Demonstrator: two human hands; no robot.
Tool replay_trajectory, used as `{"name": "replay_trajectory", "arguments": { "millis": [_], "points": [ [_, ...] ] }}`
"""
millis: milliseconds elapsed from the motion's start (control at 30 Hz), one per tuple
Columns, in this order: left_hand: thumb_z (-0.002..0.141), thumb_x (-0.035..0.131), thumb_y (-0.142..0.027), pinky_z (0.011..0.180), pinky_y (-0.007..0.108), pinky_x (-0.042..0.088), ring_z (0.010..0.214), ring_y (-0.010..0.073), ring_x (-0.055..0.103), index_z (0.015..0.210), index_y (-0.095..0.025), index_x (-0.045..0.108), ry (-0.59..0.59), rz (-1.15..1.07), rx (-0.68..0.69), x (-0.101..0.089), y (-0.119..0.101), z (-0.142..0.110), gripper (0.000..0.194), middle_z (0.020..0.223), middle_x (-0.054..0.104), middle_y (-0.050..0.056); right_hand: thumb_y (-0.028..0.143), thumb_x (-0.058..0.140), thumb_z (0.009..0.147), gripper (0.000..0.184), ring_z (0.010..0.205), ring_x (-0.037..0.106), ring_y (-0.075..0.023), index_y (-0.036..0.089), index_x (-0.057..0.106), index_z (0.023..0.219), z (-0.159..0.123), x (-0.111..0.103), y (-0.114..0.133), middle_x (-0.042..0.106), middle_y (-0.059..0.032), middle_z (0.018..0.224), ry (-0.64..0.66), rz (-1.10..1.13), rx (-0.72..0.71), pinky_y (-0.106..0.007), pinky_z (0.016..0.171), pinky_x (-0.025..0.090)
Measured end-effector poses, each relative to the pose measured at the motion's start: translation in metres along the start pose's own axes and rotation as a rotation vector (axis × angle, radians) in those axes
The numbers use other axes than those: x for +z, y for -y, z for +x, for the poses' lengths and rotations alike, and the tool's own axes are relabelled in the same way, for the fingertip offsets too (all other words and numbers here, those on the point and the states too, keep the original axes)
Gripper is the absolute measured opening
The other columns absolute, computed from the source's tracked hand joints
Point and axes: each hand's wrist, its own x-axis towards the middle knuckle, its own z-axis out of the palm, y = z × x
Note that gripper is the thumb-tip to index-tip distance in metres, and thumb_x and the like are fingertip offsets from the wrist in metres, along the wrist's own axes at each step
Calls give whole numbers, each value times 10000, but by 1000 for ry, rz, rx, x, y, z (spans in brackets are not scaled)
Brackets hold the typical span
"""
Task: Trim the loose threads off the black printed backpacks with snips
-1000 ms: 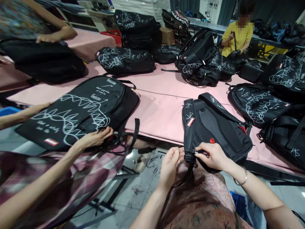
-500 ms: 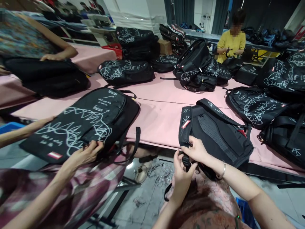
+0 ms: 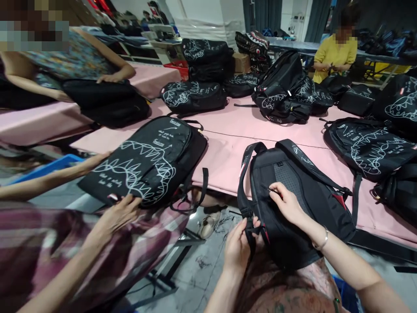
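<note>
A black backpack [image 3: 321,198] lies with its padded back panel upward, partly on the pink table and partly over my lap. Its two shoulder straps face up; white scribbles show on them. My left hand [image 3: 237,243] grips the lower end of the near shoulder strap [image 3: 243,195], fingers closed at its black buckle [image 3: 247,212]. Over the back panel, my right hand [image 3: 287,203] is pinched, and a thin dark tip pokes out from its fingers. What that small thing is, I cannot make out. A bangle [image 3: 322,239] circles my right wrist.
At left, a co-worker's hand [image 3: 120,215] touches a scribbled black backpack [image 3: 146,161]. Another person handles a black bag [image 3: 107,102] behind. More black backpacks [image 3: 368,148] crowd the right side of the pink table [image 3: 224,152]. A person in yellow [image 3: 335,54] stands farther back.
My right hand has moved away from the buckle, up and right over the back panel. My left hand stays at the strap end. The near strap now arches up, and the view has shifted left.
</note>
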Motion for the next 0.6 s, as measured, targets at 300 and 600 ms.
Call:
{"name": "replay_trajectory", "arguments": {
  "millis": [300,600],
  "points": [
    [826,511,-217,495,184,482,549,88,582,843,-99,626,87,-133,-224,5,-1,-2,165,699,640,41,225,452,880,160,855,543,-196,161,556,983,-33,9,-27,605,-82,886,-28,-299,-402,-328,757,450],
    [798,556,-206,532,170,466,676,102,605,852,-107,633,67,-65,-87,3,7,-5,137,837,653,56,203,410,900,190,784,546,-185,167,596,910,-26,18,-21,619,-71,812,-15,-383,-457,-333,710,451]
  ]
}}
